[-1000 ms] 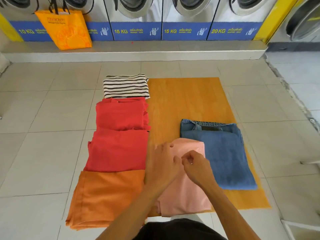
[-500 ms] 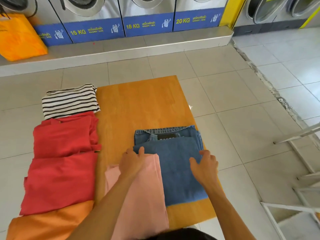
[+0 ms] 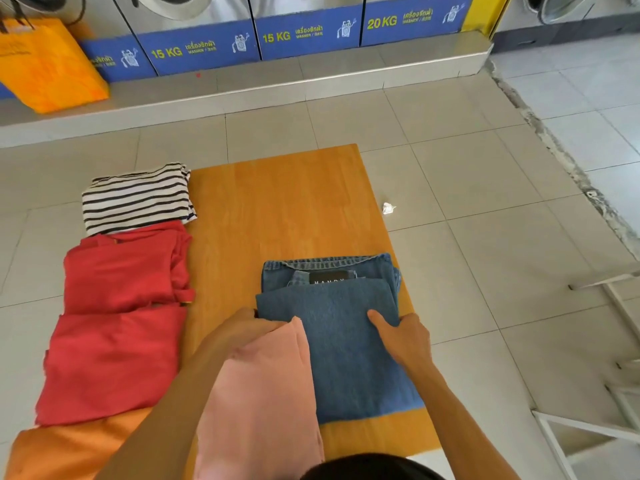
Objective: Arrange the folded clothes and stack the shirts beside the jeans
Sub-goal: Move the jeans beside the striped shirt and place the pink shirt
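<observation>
Folded blue jeans (image 3: 332,337) lie on an orange mat (image 3: 277,209). A folded pink shirt (image 3: 263,396) lies beside them on their left, its edge overlapping the denim. My left hand (image 3: 242,332) grips the jeans' left edge at the pink shirt's top corner. My right hand (image 3: 403,337) holds the jeans' right edge, thumb on top. Along the mat's left side runs a row of folded clothes: a striped shirt (image 3: 136,199), a red shirt (image 3: 126,268), a second red shirt (image 3: 114,365) and an orange garment (image 3: 72,452).
Washing machines with blue labels (image 3: 301,34) line a raised step at the back. An orange bag (image 3: 48,64) stands on that step at the left. A scrap of white paper (image 3: 388,208) lies right of the mat. White frame legs (image 3: 588,431) stand at the right.
My hands have left the pink shirt's top and spread to the two sides of the jeans. The view has swung right and come closer.
</observation>
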### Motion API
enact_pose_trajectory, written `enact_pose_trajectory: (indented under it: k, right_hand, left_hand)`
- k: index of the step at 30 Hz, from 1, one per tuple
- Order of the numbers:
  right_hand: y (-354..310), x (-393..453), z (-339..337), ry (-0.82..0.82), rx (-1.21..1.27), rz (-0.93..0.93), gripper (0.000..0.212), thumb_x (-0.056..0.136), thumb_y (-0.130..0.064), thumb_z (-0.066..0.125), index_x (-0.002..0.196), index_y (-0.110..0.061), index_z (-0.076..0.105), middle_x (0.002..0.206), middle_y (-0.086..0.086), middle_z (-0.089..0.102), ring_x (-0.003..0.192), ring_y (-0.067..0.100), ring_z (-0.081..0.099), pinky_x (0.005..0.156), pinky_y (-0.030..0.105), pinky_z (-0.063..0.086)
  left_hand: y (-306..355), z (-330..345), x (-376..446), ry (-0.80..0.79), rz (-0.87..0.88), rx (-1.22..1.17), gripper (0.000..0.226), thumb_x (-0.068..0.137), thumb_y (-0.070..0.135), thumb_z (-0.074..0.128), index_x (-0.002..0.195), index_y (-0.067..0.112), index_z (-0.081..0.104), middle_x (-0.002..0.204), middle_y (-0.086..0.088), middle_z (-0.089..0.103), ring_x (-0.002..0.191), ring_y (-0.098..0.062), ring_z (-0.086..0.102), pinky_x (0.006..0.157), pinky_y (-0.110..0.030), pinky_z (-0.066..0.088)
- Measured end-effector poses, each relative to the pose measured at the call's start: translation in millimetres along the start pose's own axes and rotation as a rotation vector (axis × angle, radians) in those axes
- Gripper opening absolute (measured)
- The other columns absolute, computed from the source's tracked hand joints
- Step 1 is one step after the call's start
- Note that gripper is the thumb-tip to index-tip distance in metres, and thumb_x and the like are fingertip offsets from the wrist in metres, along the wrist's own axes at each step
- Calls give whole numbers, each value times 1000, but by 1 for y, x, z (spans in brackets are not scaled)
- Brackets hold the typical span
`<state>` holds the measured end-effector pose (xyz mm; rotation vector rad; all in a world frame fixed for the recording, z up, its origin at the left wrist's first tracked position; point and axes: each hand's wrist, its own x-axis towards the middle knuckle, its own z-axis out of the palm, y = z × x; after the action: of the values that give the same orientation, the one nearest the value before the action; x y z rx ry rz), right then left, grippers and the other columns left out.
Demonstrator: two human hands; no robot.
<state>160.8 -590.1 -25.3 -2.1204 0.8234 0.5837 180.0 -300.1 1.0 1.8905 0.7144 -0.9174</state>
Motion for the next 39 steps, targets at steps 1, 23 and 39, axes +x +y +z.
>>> enact_pose_trajectory:
  k: [1, 23, 39]
  right_hand:
    - [-1, 0, -2, -36, -13, -24, 59, 79, -70, 62, 97, -14, 57, 91, -1, 63, 77, 16, 60, 54, 30, 45]
    - [-169, 16, 2, 4, 168, -613, 23, 101, -44, 48, 114, -28, 58, 96, -14, 66, 85, 0, 61, 67, 17, 44]
    - [-330, 131, 143, -107, 183, -484, 31, 103, -26, 44, 131, -14, 47, 108, 4, 63, 87, 20, 63, 74, 41, 55]
  left_hand:
    - [-1, 1, 0, -5, 2, -25, 80, 49, 57, 87, 115, 18, 67, 101, 3, 74, 89, -17, 72, 75, -31, 59]
    - [60, -102, 15, -1, 271, -535, 55, 66, 2, 79, 118, 0, 66, 113, -16, 73, 107, -31, 69, 94, -46, 54]
    - [120, -223, 137, 603, 223, -454, 44, 73, 6, 67, 114, 8, 50, 106, -13, 64, 89, -29, 66, 68, -42, 60]
